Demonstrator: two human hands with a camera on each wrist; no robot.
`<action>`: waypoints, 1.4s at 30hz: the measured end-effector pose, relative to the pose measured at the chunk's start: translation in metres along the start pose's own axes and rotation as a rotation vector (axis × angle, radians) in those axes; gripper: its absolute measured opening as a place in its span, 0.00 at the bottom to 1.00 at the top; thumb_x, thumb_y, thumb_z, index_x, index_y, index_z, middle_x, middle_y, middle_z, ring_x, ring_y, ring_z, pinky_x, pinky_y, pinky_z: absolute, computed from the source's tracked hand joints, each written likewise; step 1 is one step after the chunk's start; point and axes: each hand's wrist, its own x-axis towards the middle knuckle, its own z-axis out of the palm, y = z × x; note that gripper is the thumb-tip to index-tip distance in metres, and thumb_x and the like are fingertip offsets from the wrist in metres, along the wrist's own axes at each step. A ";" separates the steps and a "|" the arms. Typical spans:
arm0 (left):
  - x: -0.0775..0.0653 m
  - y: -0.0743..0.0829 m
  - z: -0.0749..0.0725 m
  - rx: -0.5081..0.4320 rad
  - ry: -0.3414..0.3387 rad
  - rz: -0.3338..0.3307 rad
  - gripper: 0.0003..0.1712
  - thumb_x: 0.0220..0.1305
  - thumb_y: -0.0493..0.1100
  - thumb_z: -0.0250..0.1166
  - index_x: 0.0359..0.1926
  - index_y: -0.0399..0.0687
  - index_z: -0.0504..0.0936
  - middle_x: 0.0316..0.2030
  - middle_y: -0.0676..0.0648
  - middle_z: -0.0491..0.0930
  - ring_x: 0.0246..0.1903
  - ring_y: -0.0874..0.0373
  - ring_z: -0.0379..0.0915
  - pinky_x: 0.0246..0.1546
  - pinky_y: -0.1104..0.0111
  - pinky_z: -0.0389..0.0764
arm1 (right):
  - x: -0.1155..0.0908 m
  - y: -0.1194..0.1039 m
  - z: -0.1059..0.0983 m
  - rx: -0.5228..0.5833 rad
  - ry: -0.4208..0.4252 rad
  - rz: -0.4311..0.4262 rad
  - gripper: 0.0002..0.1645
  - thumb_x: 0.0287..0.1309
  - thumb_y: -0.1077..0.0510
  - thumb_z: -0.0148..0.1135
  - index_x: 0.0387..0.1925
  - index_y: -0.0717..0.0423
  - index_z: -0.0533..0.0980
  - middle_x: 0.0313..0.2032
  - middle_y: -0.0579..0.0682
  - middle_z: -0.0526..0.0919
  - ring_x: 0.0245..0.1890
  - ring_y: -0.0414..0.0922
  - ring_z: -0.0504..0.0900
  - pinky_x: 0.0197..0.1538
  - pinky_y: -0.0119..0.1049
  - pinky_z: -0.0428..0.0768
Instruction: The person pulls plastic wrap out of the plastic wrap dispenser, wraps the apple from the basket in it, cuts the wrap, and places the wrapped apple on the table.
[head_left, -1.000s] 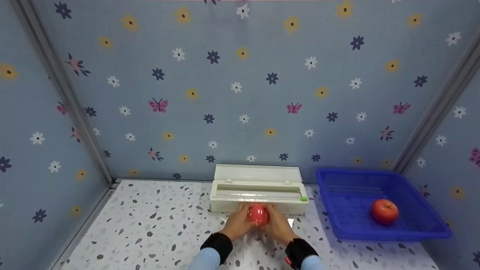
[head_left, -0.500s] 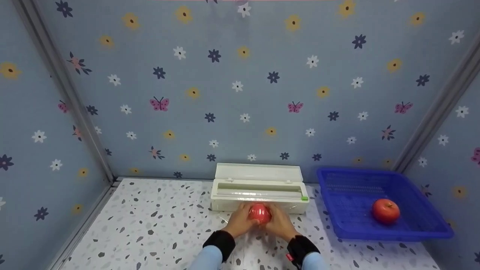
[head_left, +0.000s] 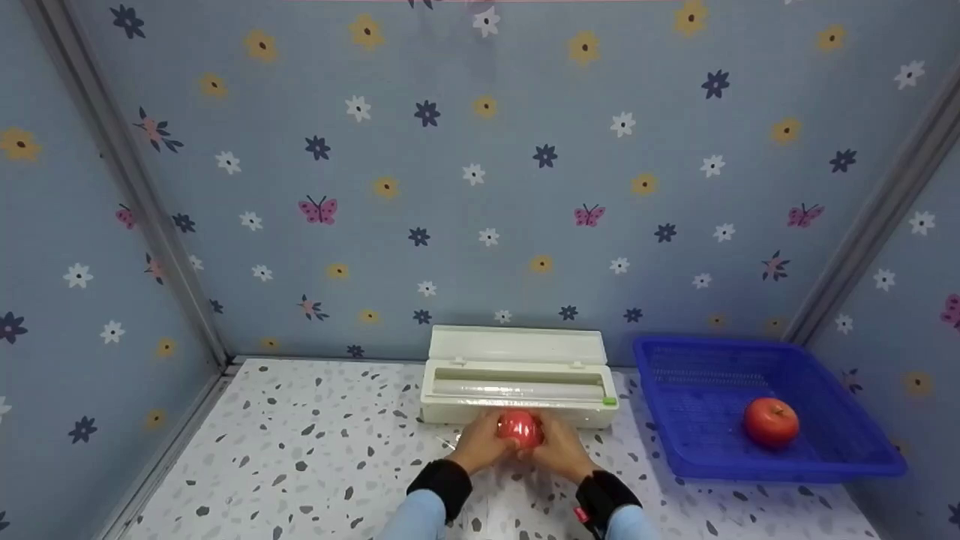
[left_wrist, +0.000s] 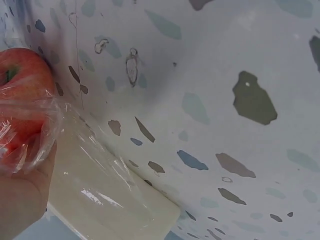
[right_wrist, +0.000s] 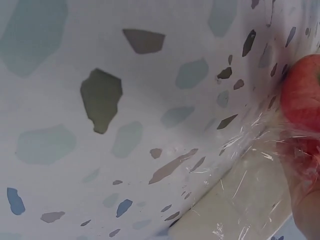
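Observation:
Both hands grip one red apple (head_left: pixel 520 428) just in front of the white cling film dispenser (head_left: pixel 517 414). My left hand (head_left: pixel 480 444) holds its left side, my right hand (head_left: pixel 561 450) its right side. Clear cling film (left_wrist: pixel 30 107) lies stretched over the apple in the left wrist view. In the right wrist view, wrinkled film (right_wrist: pixel 250 145) runs between the apple and the dispenser's pale body. The dispenser's lid (head_left: pixel 517 345) is raised, with the film roll (head_left: pixel 517 389) visible inside. My fingertips are partly hidden behind the apple.
A blue plastic basket (head_left: pixel 675 461) stands on the right, holding a second red apple (head_left: pixel 771 422). The speckled white tabletop (head_left: pixel 300 435) stretches out to the left of the dispenser. A flower-patterned wall (head_left: pixel 480 225) rises close behind.
Both hands still hold the apple at nearly the same spot. The loose film corner seen beside the right hand a second ago no longer shows there.

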 end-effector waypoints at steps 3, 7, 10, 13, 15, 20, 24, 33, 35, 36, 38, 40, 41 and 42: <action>0.002 0.000 -0.001 -0.024 -0.001 -0.009 0.28 0.50 0.39 0.65 0.54 0.38 0.71 0.51 0.36 0.71 0.50 0.41 0.70 0.52 0.50 0.71 | 0.001 -0.001 -0.002 0.020 -0.015 0.007 0.39 0.35 0.64 0.68 0.55 0.58 0.67 0.49 0.58 0.77 0.50 0.53 0.76 0.54 0.48 0.74; 0.002 -0.002 -0.001 -0.077 -0.011 -0.016 0.28 0.50 0.37 0.64 0.55 0.39 0.70 0.51 0.37 0.73 0.50 0.42 0.70 0.52 0.50 0.71 | 0.000 -0.001 -0.002 0.052 -0.029 0.039 0.40 0.37 0.63 0.68 0.57 0.57 0.66 0.52 0.59 0.75 0.52 0.54 0.75 0.56 0.50 0.72; 0.001 -0.004 0.001 -0.083 -0.020 -0.023 0.28 0.50 0.38 0.63 0.55 0.40 0.71 0.50 0.38 0.74 0.49 0.44 0.71 0.51 0.51 0.71 | -0.001 0.001 -0.001 0.064 -0.033 0.057 0.41 0.38 0.62 0.69 0.59 0.57 0.65 0.54 0.59 0.74 0.53 0.54 0.74 0.57 0.51 0.71; 0.001 -0.004 0.001 -0.089 -0.015 -0.024 0.27 0.49 0.38 0.63 0.54 0.40 0.71 0.49 0.39 0.75 0.49 0.44 0.72 0.51 0.51 0.72 | 0.000 0.003 0.000 0.079 -0.036 0.052 0.40 0.39 0.61 0.68 0.59 0.56 0.65 0.55 0.58 0.74 0.54 0.54 0.73 0.57 0.51 0.71; 0.001 -0.004 0.001 -0.100 -0.013 -0.028 0.27 0.48 0.38 0.62 0.53 0.40 0.72 0.49 0.39 0.76 0.48 0.44 0.72 0.50 0.51 0.72 | 0.001 0.003 -0.001 0.085 -0.032 0.047 0.40 0.40 0.62 0.67 0.59 0.55 0.66 0.55 0.58 0.74 0.54 0.54 0.73 0.57 0.51 0.71; 0.000 0.001 -0.001 -0.119 -0.015 -0.047 0.28 0.47 0.38 0.62 0.53 0.39 0.72 0.48 0.40 0.76 0.48 0.45 0.73 0.50 0.51 0.73 | 0.000 0.001 -0.003 0.062 -0.018 0.074 0.41 0.40 0.60 0.67 0.60 0.56 0.66 0.55 0.60 0.74 0.53 0.56 0.74 0.56 0.52 0.71; -0.001 0.004 -0.002 -0.124 -0.020 -0.063 0.27 0.48 0.39 0.62 0.53 0.39 0.73 0.47 0.39 0.77 0.47 0.45 0.73 0.49 0.51 0.73 | 0.000 -0.001 -0.004 0.021 0.000 0.094 0.41 0.39 0.55 0.68 0.59 0.58 0.67 0.53 0.61 0.76 0.51 0.56 0.75 0.54 0.52 0.72; 0.002 0.011 -0.007 -0.203 -0.046 -0.118 0.20 0.48 0.37 0.61 0.46 0.42 0.77 0.46 0.43 0.78 0.47 0.46 0.73 0.50 0.50 0.71 | 0.004 0.000 -0.004 0.023 0.028 0.083 0.35 0.40 0.56 0.67 0.54 0.58 0.71 0.49 0.58 0.79 0.49 0.53 0.77 0.52 0.49 0.74; 0.002 0.012 -0.007 -0.227 -0.049 -0.133 0.20 0.48 0.38 0.62 0.46 0.42 0.77 0.46 0.43 0.78 0.47 0.46 0.73 0.50 0.49 0.71 | 0.004 0.000 -0.004 0.022 0.032 0.084 0.34 0.40 0.55 0.67 0.54 0.58 0.72 0.48 0.58 0.79 0.49 0.53 0.77 0.52 0.48 0.75; 0.001 0.012 -0.007 -0.233 -0.050 -0.140 0.20 0.49 0.39 0.62 0.46 0.43 0.77 0.46 0.43 0.78 0.47 0.47 0.73 0.50 0.49 0.71 | 0.004 0.000 -0.003 0.025 0.032 0.092 0.34 0.41 0.55 0.67 0.54 0.58 0.72 0.48 0.58 0.79 0.49 0.53 0.77 0.52 0.47 0.75; 0.001 0.012 -0.007 -0.238 -0.050 -0.143 0.19 0.49 0.40 0.62 0.46 0.43 0.77 0.45 0.44 0.79 0.47 0.47 0.73 0.50 0.50 0.72 | 0.004 0.000 -0.003 0.034 0.031 0.104 0.33 0.41 0.57 0.66 0.54 0.59 0.71 0.48 0.59 0.79 0.48 0.53 0.77 0.51 0.47 0.75; 0.001 0.012 -0.006 -0.234 -0.047 -0.152 0.18 0.49 0.40 0.62 0.44 0.43 0.78 0.45 0.43 0.79 0.46 0.47 0.74 0.49 0.50 0.72 | 0.003 0.000 -0.002 0.043 0.031 0.117 0.33 0.41 0.59 0.65 0.54 0.60 0.71 0.48 0.60 0.79 0.48 0.53 0.77 0.51 0.47 0.75; 0.001 0.012 -0.006 -0.226 -0.044 -0.154 0.17 0.50 0.40 0.62 0.44 0.42 0.78 0.44 0.43 0.79 0.46 0.47 0.74 0.48 0.50 0.73 | 0.003 0.000 -0.002 0.049 0.032 0.120 0.33 0.40 0.60 0.64 0.54 0.60 0.71 0.48 0.60 0.79 0.48 0.53 0.77 0.51 0.47 0.75; 0.001 0.012 -0.006 -0.212 -0.039 -0.156 0.17 0.50 0.40 0.61 0.44 0.42 0.78 0.44 0.43 0.79 0.45 0.47 0.74 0.48 0.50 0.73 | 0.003 0.000 -0.001 0.058 0.032 0.125 0.33 0.40 0.61 0.63 0.54 0.60 0.71 0.48 0.60 0.79 0.48 0.53 0.77 0.51 0.47 0.76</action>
